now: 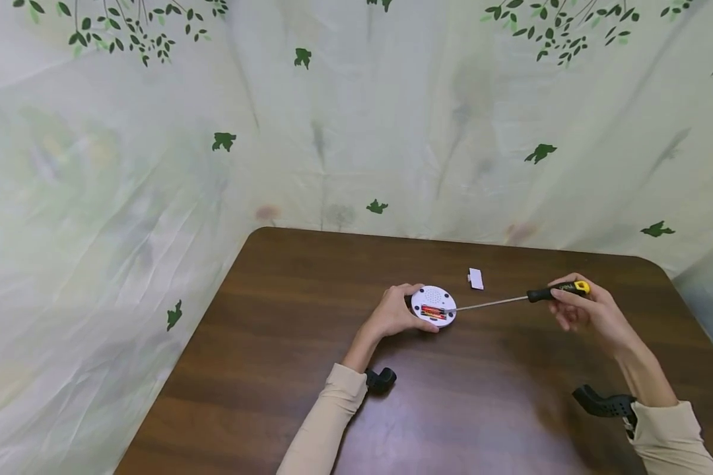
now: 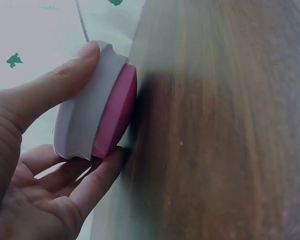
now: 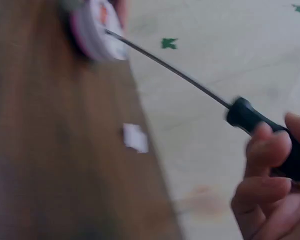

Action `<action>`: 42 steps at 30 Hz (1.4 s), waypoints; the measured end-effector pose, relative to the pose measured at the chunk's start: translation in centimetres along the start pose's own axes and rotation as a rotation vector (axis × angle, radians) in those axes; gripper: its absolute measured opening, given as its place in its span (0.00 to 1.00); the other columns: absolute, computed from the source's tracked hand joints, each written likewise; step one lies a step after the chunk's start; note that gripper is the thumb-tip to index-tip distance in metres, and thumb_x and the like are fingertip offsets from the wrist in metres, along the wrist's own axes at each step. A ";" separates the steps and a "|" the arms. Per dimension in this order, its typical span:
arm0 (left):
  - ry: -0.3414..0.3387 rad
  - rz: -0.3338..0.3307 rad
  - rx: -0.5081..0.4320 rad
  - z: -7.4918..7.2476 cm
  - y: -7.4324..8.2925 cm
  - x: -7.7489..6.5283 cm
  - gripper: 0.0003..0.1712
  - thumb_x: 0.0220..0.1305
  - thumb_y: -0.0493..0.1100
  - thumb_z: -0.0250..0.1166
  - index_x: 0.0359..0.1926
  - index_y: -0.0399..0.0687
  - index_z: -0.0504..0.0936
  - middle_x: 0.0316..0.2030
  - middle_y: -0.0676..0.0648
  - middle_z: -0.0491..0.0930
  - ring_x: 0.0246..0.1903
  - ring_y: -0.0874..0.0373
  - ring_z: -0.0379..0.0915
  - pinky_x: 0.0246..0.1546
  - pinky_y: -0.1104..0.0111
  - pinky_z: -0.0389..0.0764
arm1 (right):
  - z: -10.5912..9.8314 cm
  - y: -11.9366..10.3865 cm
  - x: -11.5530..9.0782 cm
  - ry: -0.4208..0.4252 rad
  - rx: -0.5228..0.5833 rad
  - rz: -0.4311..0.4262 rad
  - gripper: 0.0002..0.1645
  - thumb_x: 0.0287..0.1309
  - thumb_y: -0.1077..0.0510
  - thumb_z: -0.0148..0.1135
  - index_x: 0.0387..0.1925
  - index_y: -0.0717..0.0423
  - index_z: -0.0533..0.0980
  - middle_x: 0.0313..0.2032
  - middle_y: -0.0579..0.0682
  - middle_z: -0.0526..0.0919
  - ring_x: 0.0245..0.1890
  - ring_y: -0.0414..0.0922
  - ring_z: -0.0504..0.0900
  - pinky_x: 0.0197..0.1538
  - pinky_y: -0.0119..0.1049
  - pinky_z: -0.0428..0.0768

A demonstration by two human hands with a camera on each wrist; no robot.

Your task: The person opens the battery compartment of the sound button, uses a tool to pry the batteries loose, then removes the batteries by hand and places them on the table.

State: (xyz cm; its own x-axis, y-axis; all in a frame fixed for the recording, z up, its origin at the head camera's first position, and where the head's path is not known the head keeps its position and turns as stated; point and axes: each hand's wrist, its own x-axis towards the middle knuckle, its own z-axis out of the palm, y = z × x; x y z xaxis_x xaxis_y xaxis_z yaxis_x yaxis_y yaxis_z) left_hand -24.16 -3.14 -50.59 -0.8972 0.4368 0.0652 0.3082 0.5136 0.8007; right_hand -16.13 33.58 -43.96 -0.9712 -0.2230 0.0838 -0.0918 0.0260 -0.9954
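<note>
A round white device with a pink face [image 1: 434,295] is held at its edge between the thumb and fingers of my left hand [image 1: 397,311]. Its white back faces up in the head view, with orange-and-black batteries [image 1: 433,312] in an open compartment. In the left wrist view the pink side [image 2: 116,110] faces the table. My right hand [image 1: 588,309] grips the black-and-yellow handle of a long screwdriver [image 1: 555,291]. The screwdriver's tip reaches the battery compartment; whether it touches a battery cannot be made out.
A small white battery cover [image 1: 476,278] lies on the brown wooden table [image 1: 309,290], beyond and right of the device. Behind the table hangs a pale curtain [image 1: 392,132] with leaf prints. A black wrist mount [image 1: 381,380] sits at the left cuff, another [image 1: 603,401] at the right.
</note>
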 end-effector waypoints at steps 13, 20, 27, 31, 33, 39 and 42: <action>-0.012 -0.034 -0.016 -0.1 -0.1 -0.2 0.52 0.39 0.52 0.89 0.67 0.46 0.80 0.62 0.44 0.83 0.63 0.50 0.77 0.66 0.59 0.75 | 0.7 5.3 -2.8 0.077 0.316 0.052 0.21 0.82 0.62 0.39 0.42 0.53 0.81 0.26 0.45 0.85 0.20 0.37 0.79 0.24 0.42 0.58; -0.007 0.000 -0.059 0.0 0.0 -0.3 0.49 0.38 0.50 0.89 0.65 0.49 0.80 0.56 0.48 0.86 0.56 0.55 0.79 0.61 0.63 0.76 | 0.8 5.9 -3.7 0.103 0.376 0.040 0.23 0.82 0.63 0.38 0.42 0.52 0.81 0.26 0.46 0.85 0.21 0.36 0.79 0.28 0.43 0.54; 0.000 0.004 -0.091 -0.2 -0.2 -0.3 0.51 0.38 0.48 0.89 0.67 0.47 0.79 0.59 0.46 0.84 0.60 0.53 0.77 0.65 0.60 0.74 | 0.7 4.5 -3.7 0.093 0.327 -0.017 0.20 0.81 0.65 0.39 0.47 0.55 0.80 0.28 0.46 0.86 0.20 0.38 0.79 0.25 0.45 0.55; -0.002 0.007 -0.076 -0.3 -0.2 -0.3 0.49 0.37 0.48 0.90 0.65 0.50 0.81 0.56 0.47 0.86 0.57 0.54 0.79 0.64 0.60 0.75 | 0.8 3.4 -3.6 0.085 0.244 -0.023 0.19 0.81 0.66 0.40 0.49 0.55 0.79 0.28 0.46 0.86 0.19 0.38 0.78 0.25 0.47 0.53; -0.002 0.009 -0.062 -0.3 -0.2 -0.3 0.49 0.37 0.49 0.90 0.65 0.51 0.81 0.55 0.48 0.86 0.56 0.55 0.79 0.63 0.61 0.76 | 1.0 2.8 -3.5 0.098 0.196 -0.012 0.17 0.80 0.65 0.42 0.49 0.53 0.79 0.27 0.45 0.86 0.18 0.39 0.77 0.23 0.46 0.56; -0.007 -0.002 -0.036 -0.2 0.1 -0.3 0.50 0.37 0.50 0.89 0.66 0.53 0.81 0.55 0.48 0.86 0.56 0.56 0.79 0.61 0.63 0.76 | 1.7 0.8 -3.1 0.144 0.079 0.027 0.10 0.79 0.63 0.49 0.49 0.55 0.77 0.26 0.46 0.85 0.18 0.43 0.75 0.23 0.46 0.63; -0.004 -0.014 -0.017 0.0 0.3 -0.3 0.50 0.37 0.50 0.89 0.66 0.53 0.81 0.55 0.48 0.86 0.56 0.54 0.79 0.61 0.63 0.76 | 2.0 -0.5 -2.8 0.150 -0.050 0.016 0.07 0.78 0.62 0.52 0.50 0.59 0.75 0.26 0.47 0.84 0.17 0.46 0.75 0.22 0.47 0.63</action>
State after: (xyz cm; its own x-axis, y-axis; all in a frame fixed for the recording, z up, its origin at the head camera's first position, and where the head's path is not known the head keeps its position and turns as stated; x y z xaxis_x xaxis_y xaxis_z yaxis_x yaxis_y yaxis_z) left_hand -23.79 -3.14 -50.32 -0.9001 0.4326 0.0510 0.2898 0.5073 0.8116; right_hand -12.93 32.20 -43.80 -0.9943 -0.0737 0.0771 -0.0827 0.0773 -0.9936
